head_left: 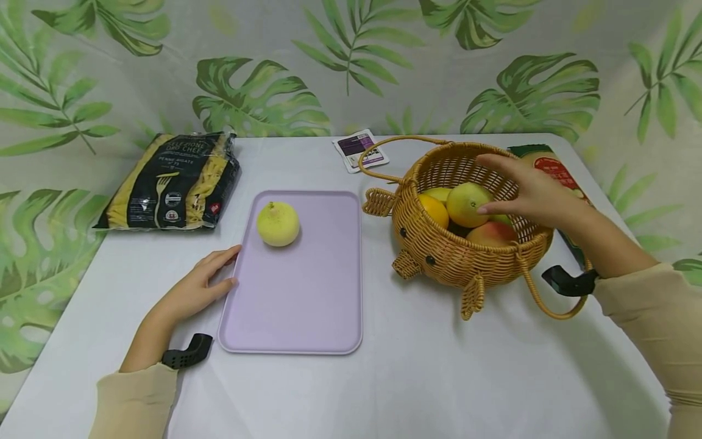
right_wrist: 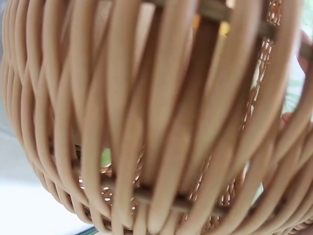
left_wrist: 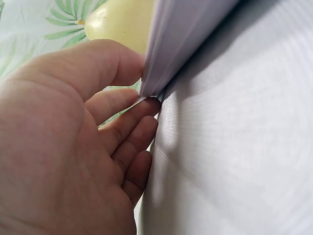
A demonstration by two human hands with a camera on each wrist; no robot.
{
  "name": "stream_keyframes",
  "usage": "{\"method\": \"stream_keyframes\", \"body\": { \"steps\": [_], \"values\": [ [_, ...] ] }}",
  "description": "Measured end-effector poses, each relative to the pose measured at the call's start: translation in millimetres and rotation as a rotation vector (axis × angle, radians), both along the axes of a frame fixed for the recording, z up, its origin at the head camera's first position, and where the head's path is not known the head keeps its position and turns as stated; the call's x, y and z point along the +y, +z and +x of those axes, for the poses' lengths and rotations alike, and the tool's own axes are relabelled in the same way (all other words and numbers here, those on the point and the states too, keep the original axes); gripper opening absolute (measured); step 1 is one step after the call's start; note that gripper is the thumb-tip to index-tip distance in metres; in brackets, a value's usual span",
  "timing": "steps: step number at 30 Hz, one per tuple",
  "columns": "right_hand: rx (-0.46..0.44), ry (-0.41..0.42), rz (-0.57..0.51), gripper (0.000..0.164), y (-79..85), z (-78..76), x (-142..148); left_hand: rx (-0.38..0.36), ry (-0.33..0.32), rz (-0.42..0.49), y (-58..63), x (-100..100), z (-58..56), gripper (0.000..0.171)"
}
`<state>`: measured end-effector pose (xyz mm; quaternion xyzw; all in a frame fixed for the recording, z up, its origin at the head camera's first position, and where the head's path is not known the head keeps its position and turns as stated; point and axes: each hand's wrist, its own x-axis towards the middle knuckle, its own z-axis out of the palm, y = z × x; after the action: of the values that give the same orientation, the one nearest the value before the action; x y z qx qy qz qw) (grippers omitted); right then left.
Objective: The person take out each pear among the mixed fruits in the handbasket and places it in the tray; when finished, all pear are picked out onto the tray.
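Staged-looking set-up, room type unclear

Leaf-print cloth (head_left: 351,116) is hanging at 12 o'clock, screening the room; white-covered table (head_left: 417,378) is standing in front. Around lilac tray (head_left: 301,292), pasta bag (head_left: 170,183) is lying at 10 o'clock, wicker fruit basket (head_left: 452,268) is sitting at 2, both hinting at a home.

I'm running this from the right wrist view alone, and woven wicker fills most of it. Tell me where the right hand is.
Observer: In the head view, the right hand is over the opening of the wicker basket, its thumb by a yellow-green fruit.

Operator: Now give me the left hand.

Observer: The left hand touches the left edge of the lilac tray with its fingertips.

Operator: Report what's on that tray.

Observer: One pale yellow round fruit, near the far left corner.
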<state>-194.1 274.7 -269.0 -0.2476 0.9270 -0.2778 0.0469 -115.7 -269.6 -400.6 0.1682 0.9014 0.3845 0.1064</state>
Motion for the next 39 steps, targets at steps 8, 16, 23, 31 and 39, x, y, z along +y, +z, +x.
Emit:
{"method": "stream_keyframes", "body": {
  "steps": [8, 16, 23, 31, 39],
  "values": [
    [-0.037, 0.017, 0.021, 0.081, -2.9, -2.1, -2.0, 0.003, -0.003, 0.009, 0.3, -0.6, 0.0, 0.061],
    [-0.077, 0.02, 0.074, 0.08, -3.0, -2.6, -4.4, 0.008, -0.005, 0.012, 1.0, -0.5, -0.5, 0.061],
    [-0.121, 0.053, 0.091, 0.076, -4.5, -5.6, -5.5, 0.006, -0.005, 0.013, 0.3, -0.7, -0.4, 0.061],
    [-0.165, 0.042, 0.15, 0.072, -5.1, -7.5, -5.8, -0.012, 0.005, 0.007, 1.3, 0.7, 0.4, 0.062],
    [-0.175, 0.055, 0.154, 0.066, -6.7, -9.2, -7.5, -0.002, 0.004, 0.004, 1.7, 0.8, 0.4, 0.061]
  ]
}}
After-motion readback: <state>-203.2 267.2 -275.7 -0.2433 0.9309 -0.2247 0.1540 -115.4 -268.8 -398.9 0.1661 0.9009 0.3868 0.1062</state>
